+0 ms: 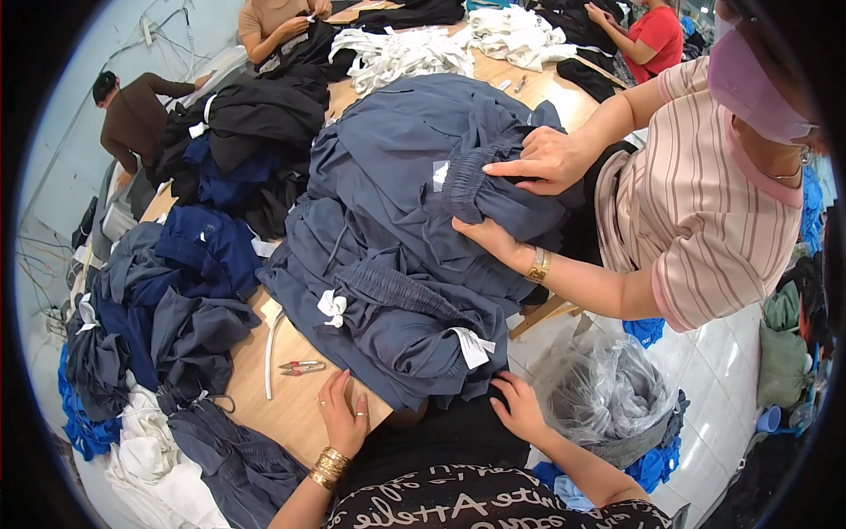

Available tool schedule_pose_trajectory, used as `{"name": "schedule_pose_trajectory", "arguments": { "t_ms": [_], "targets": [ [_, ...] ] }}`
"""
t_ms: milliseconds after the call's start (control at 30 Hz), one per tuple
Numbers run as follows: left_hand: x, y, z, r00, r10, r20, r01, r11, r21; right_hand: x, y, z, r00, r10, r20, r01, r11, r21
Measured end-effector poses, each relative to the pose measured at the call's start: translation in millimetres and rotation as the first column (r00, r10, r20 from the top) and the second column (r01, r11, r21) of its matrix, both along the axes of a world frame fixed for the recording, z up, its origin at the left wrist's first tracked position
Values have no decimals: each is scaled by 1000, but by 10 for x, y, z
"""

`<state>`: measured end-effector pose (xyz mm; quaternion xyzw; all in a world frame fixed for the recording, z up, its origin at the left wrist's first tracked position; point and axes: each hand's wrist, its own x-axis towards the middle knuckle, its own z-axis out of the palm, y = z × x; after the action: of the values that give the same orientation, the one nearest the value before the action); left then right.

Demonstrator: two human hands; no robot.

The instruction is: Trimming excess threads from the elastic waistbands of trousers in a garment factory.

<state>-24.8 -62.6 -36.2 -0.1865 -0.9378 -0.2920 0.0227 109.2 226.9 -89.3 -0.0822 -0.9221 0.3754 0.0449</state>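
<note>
A big heap of grey-blue trousers with gathered elastic waistbands covers the table in front of me. My left hand lies at the table's edge beside the heap's near side, its fingers stretched out and nothing in them. At the heap's near right corner, my right hand has its fingers spread against or just beside the cloth. Across from it, a co-worker's hands handle a gathered waistband; one finger points at it, close to a white label. Thread snips lie near my left hand.
A white strip lies by the snips. Grey and navy garments are piled left, black ones behind, white bundles at the far end. A plastic-lined bin stands on the floor right. Other people work around the table.
</note>
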Motion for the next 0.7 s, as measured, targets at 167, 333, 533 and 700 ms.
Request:
{"name": "schedule_pose_trajectory", "arguments": {
  "t_ms": [167, 333, 533, 700],
  "targets": [
    [-6, 29, -57, 1000, 4, 2, -4, 1000, -19, -83, -56, -257, 999, -46, 28, 48, 997, -68],
    [-13, 2, -49, 1000, 24, -10, -25, 999, -37, -256, -5, -478, 999, 18, -39, -19, 1000, -25],
    [-33, 26, -63, 999, 29, 17, -28, 998, -62, -281, 47, -549, 996, 52, -77, -58, 995, -85],
    [-12, 21, -75, 999, 33, 12, -32, 996, -83, -274, 50, -568, 994, 57, -92, -65, 994, -86]
  ]
}}
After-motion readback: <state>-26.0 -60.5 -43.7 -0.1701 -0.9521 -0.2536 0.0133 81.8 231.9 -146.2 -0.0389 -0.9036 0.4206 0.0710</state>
